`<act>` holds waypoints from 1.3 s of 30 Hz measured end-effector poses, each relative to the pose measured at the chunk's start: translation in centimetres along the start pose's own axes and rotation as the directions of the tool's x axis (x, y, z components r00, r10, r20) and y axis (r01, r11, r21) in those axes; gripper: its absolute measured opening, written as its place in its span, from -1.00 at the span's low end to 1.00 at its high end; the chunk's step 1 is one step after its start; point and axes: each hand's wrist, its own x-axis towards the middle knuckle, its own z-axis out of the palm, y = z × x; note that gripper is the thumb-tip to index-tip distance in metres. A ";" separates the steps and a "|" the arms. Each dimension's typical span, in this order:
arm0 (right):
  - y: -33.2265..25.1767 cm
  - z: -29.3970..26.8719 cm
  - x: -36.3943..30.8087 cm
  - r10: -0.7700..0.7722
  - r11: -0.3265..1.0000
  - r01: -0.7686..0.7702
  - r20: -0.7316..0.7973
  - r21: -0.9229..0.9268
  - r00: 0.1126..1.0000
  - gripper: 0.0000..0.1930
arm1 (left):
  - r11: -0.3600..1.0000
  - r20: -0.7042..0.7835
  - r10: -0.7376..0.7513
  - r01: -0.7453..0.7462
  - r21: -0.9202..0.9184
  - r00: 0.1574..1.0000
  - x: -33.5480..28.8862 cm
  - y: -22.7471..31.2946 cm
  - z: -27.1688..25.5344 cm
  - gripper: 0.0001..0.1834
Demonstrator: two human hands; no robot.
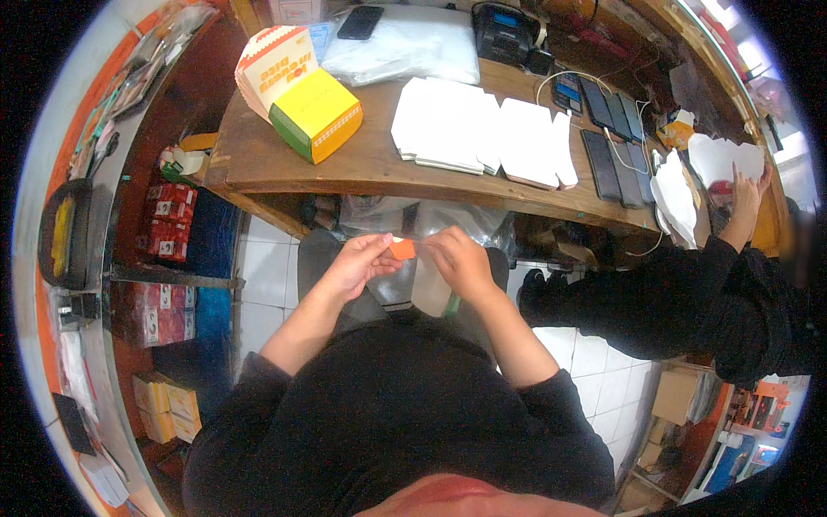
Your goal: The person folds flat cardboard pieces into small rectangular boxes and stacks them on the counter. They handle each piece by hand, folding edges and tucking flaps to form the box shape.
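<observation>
Low in front of my lap, just below the table's edge, a pale card carton (431, 289) shows an orange flap (402, 249) and a bit of green near its lower end. My left hand (360, 265) is closed, with its thumb and fingers pinching the carton by the orange flap. On the other side my right hand (463, 263) has its fingers bent together at the carton's upper edge. That hand covers part of the carton, and its full shape is hard to make out.
On the wooden table (362, 172) stand nested yellow, orange and green cartons (319, 112). Beside them lie stacked white card blanks (444, 129) and several phones (600, 164). At the right a co-worker's hand (745, 194) touches a white blank (724, 159). Shelves (164, 319) rise at the left.
</observation>
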 end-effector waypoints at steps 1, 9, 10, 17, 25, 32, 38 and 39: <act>0.0 0.1 0.0 0.046 0.997 -0.045 -0.018 0.062 0.999 -0.85 | 1.000 -0.036 0.028 -0.027 0.016 0.999 0.1 -0.3 0.2 -0.65; -0.6 1.9 0.0 0.107 0.984 -0.087 -0.125 0.158 0.986 -0.85 | 0.980 -0.157 0.193 -0.181 0.084 0.969 0.8 -1.2 1.3 -0.75; -0.8 1.9 0.0 0.109 0.983 -0.089 -0.118 0.163 0.987 -0.86 | 0.974 -0.163 0.218 -0.203 0.105 0.962 0.9 -1.1 1.4 -0.76; 0.0 1.9 0.5 0.156 0.955 -0.113 -0.139 0.273 0.978 -0.91 | 0.906 -0.160 0.363 -0.308 0.291 0.918 0.6 -0.9 1.2 -0.82; -1.2 2.5 0.2 0.394 0.798 -0.335 -0.012 0.500 0.919 -0.83 | 0.753 -0.160 0.524 -0.367 0.547 0.837 0.3 -0.8 2.1 -0.83; -2.8 3.0 -0.2 0.459 0.668 -0.376 0.043 0.642 0.888 -0.83 | 0.458 -0.108 0.685 -0.311 0.833 0.721 0.7 -0.9 2.0 -0.78; -2.2 4.2 -0.1 0.426 0.441 -0.366 0.168 0.819 0.889 -0.82 | 0.216 0.038 0.788 -0.334 0.917 0.614 1.0 -2.0 2.5 -0.81; -2.2 4.3 0.0 0.438 0.410 -0.358 0.162 0.839 0.884 -0.83 | 0.202 0.058 0.791 -0.349 0.915 0.609 1.0 -2.1 2.5 -0.80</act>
